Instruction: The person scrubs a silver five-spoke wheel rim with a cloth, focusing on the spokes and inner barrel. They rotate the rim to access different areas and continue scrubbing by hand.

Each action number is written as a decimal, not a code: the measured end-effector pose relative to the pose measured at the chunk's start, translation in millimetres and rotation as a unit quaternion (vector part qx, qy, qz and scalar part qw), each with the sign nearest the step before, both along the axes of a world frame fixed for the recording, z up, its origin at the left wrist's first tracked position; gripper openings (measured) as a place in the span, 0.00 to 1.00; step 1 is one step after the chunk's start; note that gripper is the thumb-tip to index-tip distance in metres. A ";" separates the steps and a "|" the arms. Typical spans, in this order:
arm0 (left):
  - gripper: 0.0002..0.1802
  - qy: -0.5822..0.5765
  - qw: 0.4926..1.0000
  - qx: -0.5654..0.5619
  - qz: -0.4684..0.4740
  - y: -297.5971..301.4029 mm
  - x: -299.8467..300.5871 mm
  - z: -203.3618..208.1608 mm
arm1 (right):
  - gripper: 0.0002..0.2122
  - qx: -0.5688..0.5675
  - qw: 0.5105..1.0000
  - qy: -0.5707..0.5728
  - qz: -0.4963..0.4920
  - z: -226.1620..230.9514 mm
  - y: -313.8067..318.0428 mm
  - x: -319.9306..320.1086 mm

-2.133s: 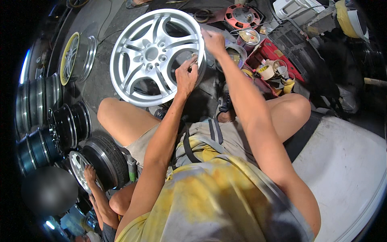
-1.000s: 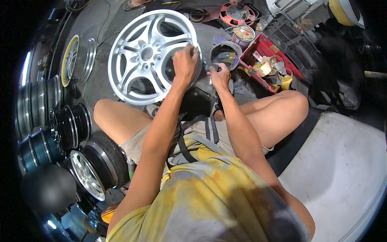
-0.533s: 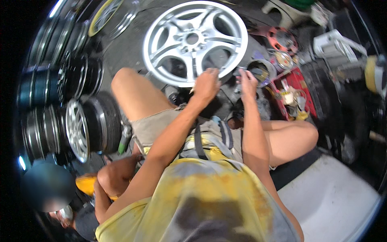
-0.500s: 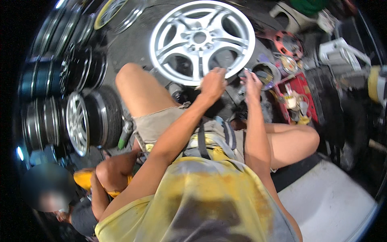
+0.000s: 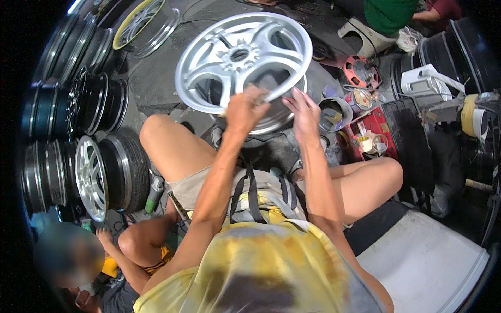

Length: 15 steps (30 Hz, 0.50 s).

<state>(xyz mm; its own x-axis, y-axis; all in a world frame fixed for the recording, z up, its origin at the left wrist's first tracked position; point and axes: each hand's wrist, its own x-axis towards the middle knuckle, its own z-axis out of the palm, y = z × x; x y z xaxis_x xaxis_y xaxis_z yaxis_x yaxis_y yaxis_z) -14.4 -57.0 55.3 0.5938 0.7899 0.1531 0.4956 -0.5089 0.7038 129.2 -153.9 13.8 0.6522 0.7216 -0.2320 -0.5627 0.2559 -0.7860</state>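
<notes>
The silver wheel rim sits in front of the person's knees, above the dark floor, face up and tilted; what bears it from beneath is hidden. It is probably cast metal — stiff, fairly heavy, with no give when pressed. The smooth face could slide under dusty fingers, and the finish probably marks more easily than the body breaks. The outer lip looks like the surest hold, one hand on each side; a spoke, gripped through a window, should serve as well.

The left hand is curled at the near edge, by a window; its fingertips are blurred, so I cannot tell whether they pinch the lip or something small. The right hand has its fingers loosely spread, just beside the lip on the right; whether they touch it is unclear.

The face is an even, satin silver — paired spokes fan out around rounded windows, and bolt holes ring the dark centre bore. Beneath the lip, part of the barrel shows with a duller shine.
</notes>
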 end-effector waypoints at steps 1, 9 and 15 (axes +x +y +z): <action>0.17 -0.057 0.997 0.057 0.021 12.2 -6.8 8.7 | 0.13 0.016 0.999 -0.026 0.008 23.1 16.1 -8.9; 0.14 -0.091 0.962 0.198 0.166 111.7 -16.9 83.5 | 0.10 -0.001 0.916 -0.400 -0.033 73.4 107.8 -7.0; 0.16 -0.132 0.953 0.198 0.189 170.9 -23.2 97.6 | 0.11 -0.013 0.838 -0.526 -0.143 70.6 163.6 38.0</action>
<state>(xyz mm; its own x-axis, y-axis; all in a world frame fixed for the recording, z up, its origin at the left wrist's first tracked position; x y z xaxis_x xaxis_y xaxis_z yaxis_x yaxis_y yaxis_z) -37.6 114.0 153.0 0.1775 0.7896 0.5874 0.5292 -0.5798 0.6195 167.2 9.7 84.4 0.6503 0.5051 0.5675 0.5274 0.2375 -0.8158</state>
